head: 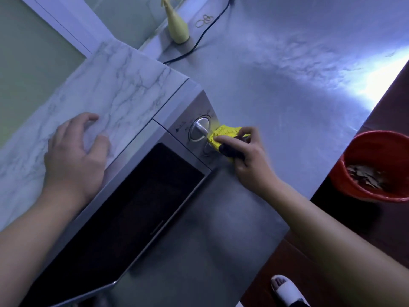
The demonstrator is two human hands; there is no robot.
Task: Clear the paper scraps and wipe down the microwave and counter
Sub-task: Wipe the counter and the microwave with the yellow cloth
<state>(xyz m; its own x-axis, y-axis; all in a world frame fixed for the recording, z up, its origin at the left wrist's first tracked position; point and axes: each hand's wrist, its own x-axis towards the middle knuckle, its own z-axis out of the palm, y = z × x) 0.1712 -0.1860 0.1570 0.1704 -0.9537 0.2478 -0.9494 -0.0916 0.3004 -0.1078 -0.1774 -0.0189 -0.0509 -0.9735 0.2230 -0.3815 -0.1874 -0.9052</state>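
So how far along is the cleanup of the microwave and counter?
Looks done: brown scraps sit in the red plastic bucket, and none show on the grey counter. In hand: the right hand holds a yellow cloth against the silver microwave's dial panel while the left hand rests on its marble-patterned top. Left: the dark door and the counter; whether either is wiped yet can't be told.

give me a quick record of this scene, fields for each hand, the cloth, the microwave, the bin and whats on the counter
left hand: rests on microwave top, holds nothing
right hand: grips yellow cloth
yellow cloth: against control panel, beside upper knob
microwave: stands on counter
red bin: past counter edge, right; brown scraps inside
counter back: spray bottle, rubber bands, black cable
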